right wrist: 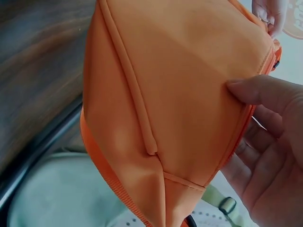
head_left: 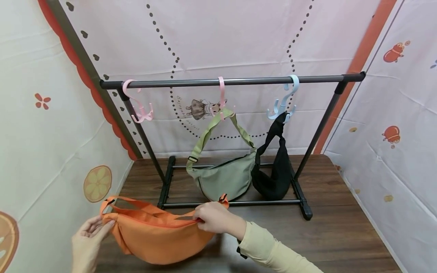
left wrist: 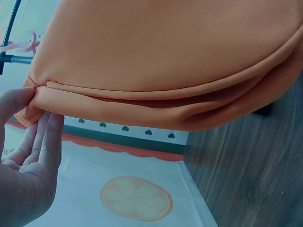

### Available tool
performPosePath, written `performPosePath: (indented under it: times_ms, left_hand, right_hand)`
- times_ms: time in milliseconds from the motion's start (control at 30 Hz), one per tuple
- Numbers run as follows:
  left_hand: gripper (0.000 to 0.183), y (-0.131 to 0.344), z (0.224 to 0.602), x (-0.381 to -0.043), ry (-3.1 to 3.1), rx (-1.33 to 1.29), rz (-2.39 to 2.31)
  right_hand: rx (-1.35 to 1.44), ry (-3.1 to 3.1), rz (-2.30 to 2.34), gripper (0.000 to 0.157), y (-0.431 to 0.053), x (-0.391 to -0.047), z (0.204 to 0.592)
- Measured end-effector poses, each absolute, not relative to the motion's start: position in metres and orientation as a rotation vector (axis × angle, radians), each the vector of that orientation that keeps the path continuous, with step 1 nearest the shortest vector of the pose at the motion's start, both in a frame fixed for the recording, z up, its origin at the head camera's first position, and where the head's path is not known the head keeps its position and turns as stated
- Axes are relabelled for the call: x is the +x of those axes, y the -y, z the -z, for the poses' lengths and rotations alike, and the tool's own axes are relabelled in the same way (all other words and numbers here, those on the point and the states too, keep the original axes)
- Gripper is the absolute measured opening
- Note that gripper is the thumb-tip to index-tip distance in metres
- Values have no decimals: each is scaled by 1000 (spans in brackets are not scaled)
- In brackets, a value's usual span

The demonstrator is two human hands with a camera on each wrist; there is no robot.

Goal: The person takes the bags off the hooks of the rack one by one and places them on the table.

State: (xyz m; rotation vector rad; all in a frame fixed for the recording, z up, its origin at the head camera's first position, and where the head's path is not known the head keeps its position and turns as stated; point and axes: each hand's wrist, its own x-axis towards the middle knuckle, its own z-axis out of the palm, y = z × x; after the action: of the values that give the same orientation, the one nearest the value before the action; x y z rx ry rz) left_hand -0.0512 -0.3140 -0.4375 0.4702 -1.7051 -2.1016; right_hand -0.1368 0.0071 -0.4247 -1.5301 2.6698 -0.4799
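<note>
The right grip [head_left: 215,218] hides part of the orange bag [head_left: 164,242], which the left wrist view crops at top and right. The green bag [head_left: 227,176] covers part of the lower rear bar [head_left: 181,167] of the rack [head_left: 191,82]. Backdrop lettering [head_left: 179,108] is too small to read.

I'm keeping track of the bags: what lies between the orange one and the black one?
In the head view, the green bag sits between the orange bag and the black bag, along with part of the low front bar.
</note>
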Motion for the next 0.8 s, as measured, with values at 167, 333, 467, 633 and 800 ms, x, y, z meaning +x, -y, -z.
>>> performPosePath:
  times_ms: [167,333,467,633,800]
  left_hand:
    - [25,322,441,-52,1859,606,2078]
    - [19,331,446,-57,1994,803,2051]
    - [18,342,453,-63,2085,903,2034]
    - [18,354,463,-74,2148,912,2029]
    - [17,361,467,-85,2263,884,1968]
  right_hand:
    - [-1456,-2606,479,13,1,-142,432]
    - [-1416,-2551,490,12,11,-151,447]
    - [-1387,-2521,510,14,20,-156,459]
    - [-1376,-2514,485,19,34,-163,470]
    - [-1356,-2519,440,32,46,-174,476]
